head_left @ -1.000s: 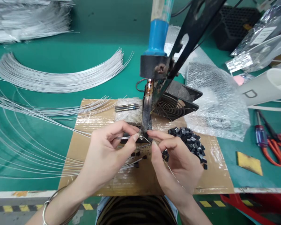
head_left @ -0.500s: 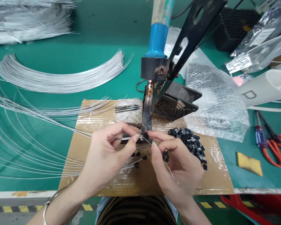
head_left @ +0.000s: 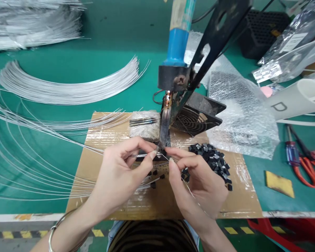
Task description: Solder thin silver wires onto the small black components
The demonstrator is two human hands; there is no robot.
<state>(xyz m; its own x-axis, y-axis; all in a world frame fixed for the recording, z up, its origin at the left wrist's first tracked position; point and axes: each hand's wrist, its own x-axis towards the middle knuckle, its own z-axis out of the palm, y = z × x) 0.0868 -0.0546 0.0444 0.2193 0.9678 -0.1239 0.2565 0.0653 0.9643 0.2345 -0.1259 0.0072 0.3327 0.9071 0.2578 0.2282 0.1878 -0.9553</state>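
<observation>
My left hand [head_left: 120,171] pinches the end of a thin silver wire [head_left: 91,148] and holds it at the tip of a soldering iron [head_left: 165,124] that hangs point down from a black bracket [head_left: 212,31]. My right hand [head_left: 196,182] pinches a fine strand of solder wire [head_left: 190,189] and brings its end to the same tip. Both hands meet over a cardboard sheet [head_left: 241,196] covered in clear tape. A heap of small black parts [head_left: 212,161] lies just right of my right hand.
Bundles of curved silver wires [head_left: 65,87] fan across the green bench on the left. A small black fan [head_left: 196,113] and bubble wrap [head_left: 241,115] sit behind the iron. A screwdriver and red-handled scissors [head_left: 307,164] lie at the right, beside a yellow sponge piece [head_left: 279,182].
</observation>
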